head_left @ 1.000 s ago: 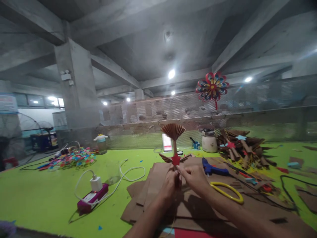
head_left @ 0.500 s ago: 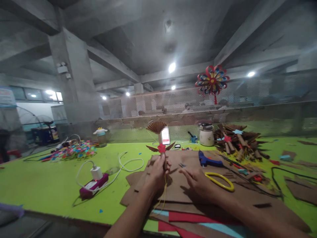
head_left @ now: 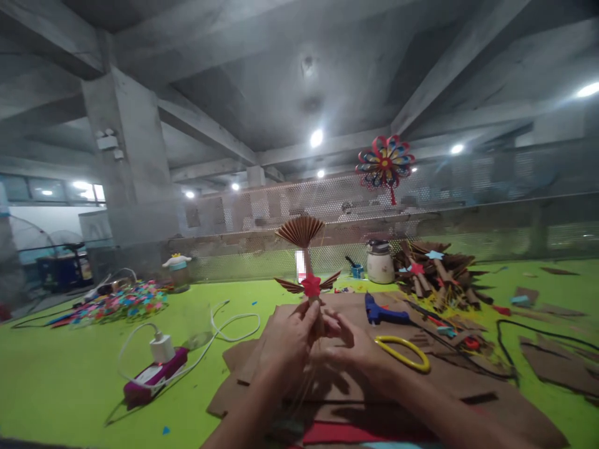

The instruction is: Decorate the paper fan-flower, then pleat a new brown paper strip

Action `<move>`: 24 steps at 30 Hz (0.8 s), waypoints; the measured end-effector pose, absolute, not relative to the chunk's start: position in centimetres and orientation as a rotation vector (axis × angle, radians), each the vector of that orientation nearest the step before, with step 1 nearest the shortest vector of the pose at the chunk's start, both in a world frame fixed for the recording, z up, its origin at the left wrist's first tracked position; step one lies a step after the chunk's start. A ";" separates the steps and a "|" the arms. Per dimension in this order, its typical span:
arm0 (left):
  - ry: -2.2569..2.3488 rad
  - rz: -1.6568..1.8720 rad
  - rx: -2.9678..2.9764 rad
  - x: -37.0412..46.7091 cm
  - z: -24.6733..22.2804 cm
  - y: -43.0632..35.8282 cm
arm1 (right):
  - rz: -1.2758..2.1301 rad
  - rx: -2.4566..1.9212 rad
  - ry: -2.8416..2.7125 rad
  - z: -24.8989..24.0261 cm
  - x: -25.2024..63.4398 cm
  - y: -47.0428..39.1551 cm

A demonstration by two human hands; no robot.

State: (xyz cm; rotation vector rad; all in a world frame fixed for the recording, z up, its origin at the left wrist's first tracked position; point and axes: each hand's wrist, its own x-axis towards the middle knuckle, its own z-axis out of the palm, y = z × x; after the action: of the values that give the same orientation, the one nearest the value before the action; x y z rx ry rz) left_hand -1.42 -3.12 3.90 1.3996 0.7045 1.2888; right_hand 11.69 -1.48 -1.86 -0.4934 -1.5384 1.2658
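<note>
My left hand (head_left: pixel 292 333) is closed round the brown rolled stem of a paper craft figure, holding it upright above the cardboard. The paper figure has a pleated brown fan (head_left: pixel 300 232) on top, a red star (head_left: pixel 311 285) at its middle and small pleated wings on both sides. My right hand (head_left: pixel 358 352) is close against the right side of the stem, thumb and fingers apart; whether its fingertips touch the stem is hard to see. Thin yellow string hangs below my hands, blurred. A yellow-handled tool (head_left: pixel 403 354) lies right of my right hand.
Brown cardboard sheets (head_left: pixel 262 368) cover the green table in front of me. A blue glue gun (head_left: pixel 384 313) lies on them. Finished paper figures (head_left: pixel 435 274) are heaped at back right, near a jug (head_left: pixel 380 263). A purple power strip (head_left: pixel 156 376) with white cable is at left.
My right hand has moved left, from over the cardboard to beside the stem. The paper figure's fan now faces me more fully. The whole view has shifted slightly.
</note>
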 end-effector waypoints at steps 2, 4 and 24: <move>0.670 1.242 1.383 -0.8 4.9 -4.0 | 1.385 -0.312 -1.514 -1.1 11.1 -2.5; 0.671 1.203 1.349 -0.3 5.8 -4.8 | 1.469 -0.254 -1.494 -0.4 10.9 -3.4; 0.546 1.302 1.156 -1.0 4.0 -1.4 | 1.448 -0.856 -1.581 -1.7 11.4 -4.1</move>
State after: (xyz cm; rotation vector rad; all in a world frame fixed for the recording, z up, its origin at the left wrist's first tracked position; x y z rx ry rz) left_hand -1.04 -1.41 4.02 1.1558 0.5458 1.3016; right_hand 11.41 -4.06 -1.67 -0.8560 -1.5814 1.4484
